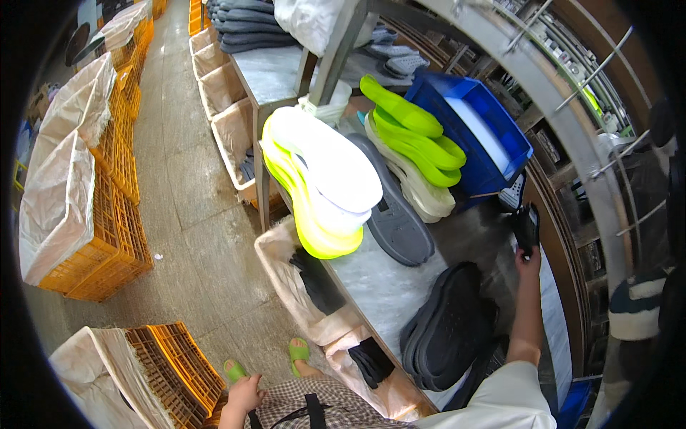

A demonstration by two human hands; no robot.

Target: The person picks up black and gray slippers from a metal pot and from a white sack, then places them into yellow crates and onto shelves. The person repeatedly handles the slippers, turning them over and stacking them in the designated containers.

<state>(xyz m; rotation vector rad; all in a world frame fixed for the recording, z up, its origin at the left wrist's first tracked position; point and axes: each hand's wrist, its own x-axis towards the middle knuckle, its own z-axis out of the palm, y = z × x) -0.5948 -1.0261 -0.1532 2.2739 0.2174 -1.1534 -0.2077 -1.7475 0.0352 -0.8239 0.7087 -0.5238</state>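
Right hand (529, 259): closed around a small black tool (527, 225), raised beyond the dark sole stack (449, 325) on the counter (382, 282).
Left hand (244, 395): loosely curled, holding nothing, well left of the same stack, by the lap.
Grey sole (395, 211): flat, just beyond the stack.

Right hand (529, 257) grips black tool (527, 227) above table (386, 286).

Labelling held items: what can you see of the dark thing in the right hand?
The dark object is small, black and looks hard and slightly glossy; its exact kind cannot be told. The right hand grips it from below with the arm stretched forward, holding it upright above the grey worktable. It sits just in front of the blue crate and beside a black patterned piece at the crate's corner. Only the hand touches it, as far as shows.
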